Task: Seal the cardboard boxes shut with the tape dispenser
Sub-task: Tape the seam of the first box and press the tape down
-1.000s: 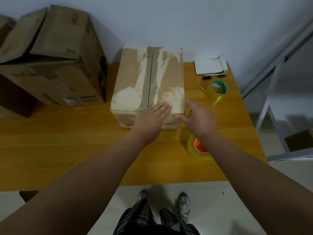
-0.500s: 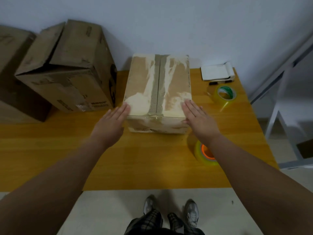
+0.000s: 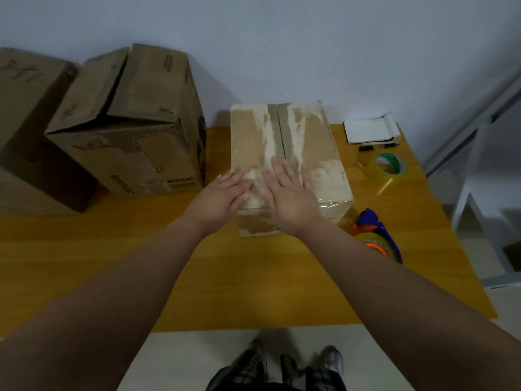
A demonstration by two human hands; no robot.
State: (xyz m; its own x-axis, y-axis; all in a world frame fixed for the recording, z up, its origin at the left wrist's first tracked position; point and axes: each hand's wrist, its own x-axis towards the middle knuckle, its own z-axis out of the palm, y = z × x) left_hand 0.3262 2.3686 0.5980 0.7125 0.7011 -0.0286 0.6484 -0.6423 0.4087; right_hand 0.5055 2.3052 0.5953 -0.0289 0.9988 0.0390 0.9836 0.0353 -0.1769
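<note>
A small cardboard box (image 3: pixel 318 153) with torn paper patches and a taped centre seam stands on the wooden table (image 3: pixel 112 263). My left hand (image 3: pixel 220 197) lies flat on the box's near left corner with straight fingers. Beside it, my right hand (image 3: pixel 290 193) presses flat on the top near the seam. Clear tape shines along the near edge of the box. The tape dispenser (image 3: pixel 376 237), blue with an orange core and a yellowish roll, lies on the table just right of the box, partly hidden by my right forearm.
A larger box (image 3: pixel 135 128) with loose top flaps stands to the left, another box (image 3: pixel 25 108) beyond it. At the back right lie a spare tape roll (image 3: pixel 390 167), a black marker (image 3: pixel 377 147) and a white pad (image 3: pixel 370 131). A white metal frame (image 3: pixel 479 153) stands to the right.
Both hands moved from the box's near corners onto its top, close together near the seam. The camera shifted, and the dispenser's blue body came into view.
</note>
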